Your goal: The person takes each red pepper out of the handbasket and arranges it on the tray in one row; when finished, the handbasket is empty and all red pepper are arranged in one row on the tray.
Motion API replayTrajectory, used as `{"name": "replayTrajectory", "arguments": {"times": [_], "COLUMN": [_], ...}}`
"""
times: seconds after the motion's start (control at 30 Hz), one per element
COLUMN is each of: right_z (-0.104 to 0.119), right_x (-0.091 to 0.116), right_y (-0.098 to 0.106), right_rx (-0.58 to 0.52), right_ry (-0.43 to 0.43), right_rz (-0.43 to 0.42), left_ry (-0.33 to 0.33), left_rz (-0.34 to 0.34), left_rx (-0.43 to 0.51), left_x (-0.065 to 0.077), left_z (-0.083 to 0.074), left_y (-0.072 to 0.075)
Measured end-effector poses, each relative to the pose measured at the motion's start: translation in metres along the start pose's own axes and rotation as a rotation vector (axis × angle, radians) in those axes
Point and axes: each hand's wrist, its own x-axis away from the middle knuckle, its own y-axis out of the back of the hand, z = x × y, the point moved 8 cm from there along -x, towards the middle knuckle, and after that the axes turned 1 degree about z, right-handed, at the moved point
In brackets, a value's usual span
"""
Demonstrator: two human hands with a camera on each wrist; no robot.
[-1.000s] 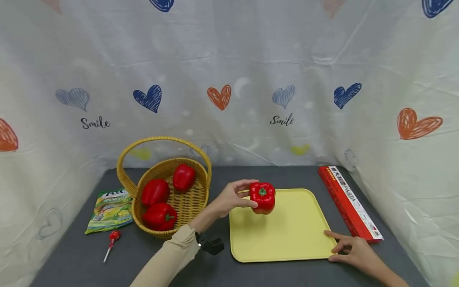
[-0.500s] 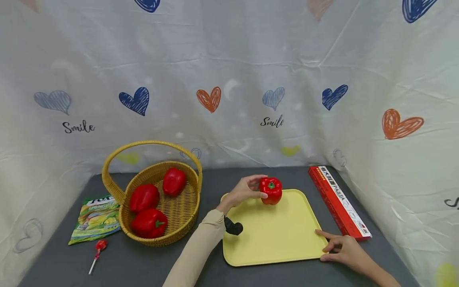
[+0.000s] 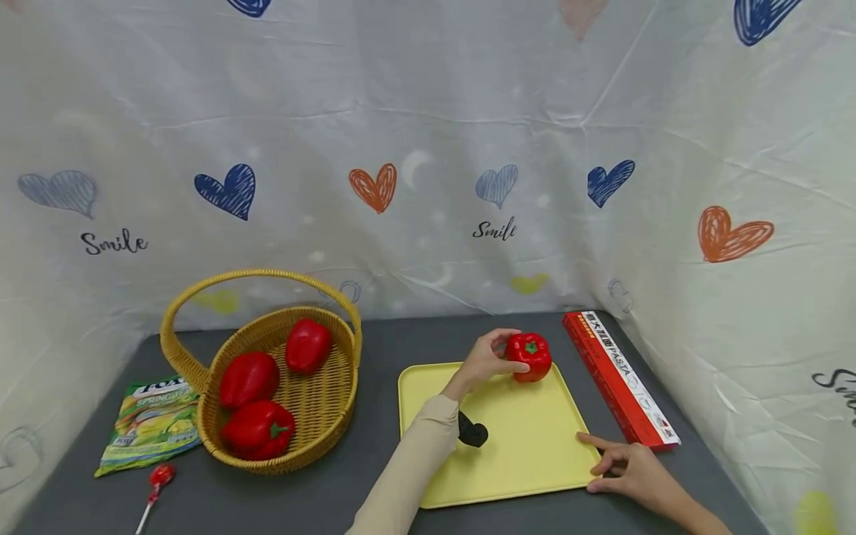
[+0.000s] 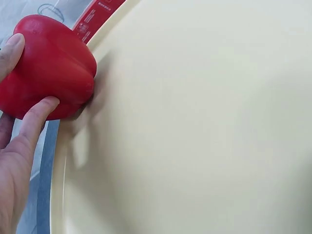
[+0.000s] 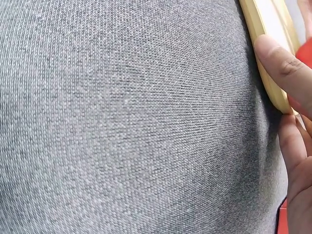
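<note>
My left hand grips a shiny red bell pepper, its green stem end facing the head camera. The pepper is over the far right part of a yellow tray. In the left wrist view, the thumb and fingers curl round the pepper, close by the tray's rim. My right hand holds the tray's near right corner, thumb on the front edge and index finger along the right side. The right wrist view catches that corner between thumb and fingers.
A yellow wicker basket with a tall handle stands left, holding red bell peppers. Beside it lie a green-yellow snack bag and a red lollipop. A red pasta box lies right of the tray. A printed curtain hangs behind.
My left hand has carried the bell pepper rightward across the tray toward its far right corner. The head view has turned, shifting the scene left. My right hand stays at the tray's corner.
</note>
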Motion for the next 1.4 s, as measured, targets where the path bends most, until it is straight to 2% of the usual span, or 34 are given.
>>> {"name": "replayTrajectory", "arguments": {"times": [0.13,0.3,0.53,0.8,1.07,1.4], "right_z": [0.005,0.006,0.009,0.005,0.002,-0.001], "right_x": [-0.002,-0.005,-0.005,-0.004,-0.002,0.002], "right_y": [-0.004,-0.006,-0.004,-0.003,-0.003,-0.001], "right_rx": [-0.021,-0.011,-0.008,-0.02,-0.02,-0.033], "right_ry": [0.005,-0.029,-0.018,-0.04,-0.051,-0.051], "right_rz": [0.013,0.032,0.016,0.025,0.02,0.006], "left_ry": [0.013,0.028,0.014,0.005,-0.004,-0.006], "left_rz": [-0.046,-0.087,-0.074,-0.066,-0.074,-0.083], "left_rx": [-0.023,-0.075,-0.084,-0.225,-0.295,-0.317], "left_x": [-0.002,-0.005,-0.009,-0.013,-0.015,-0.02], "left_z": [0.0,0.001,-0.005,-0.004,-0.002,0.0], "left_y": [-0.005,-0.005,-0.009,-0.013,-0.016,-0.024]}}
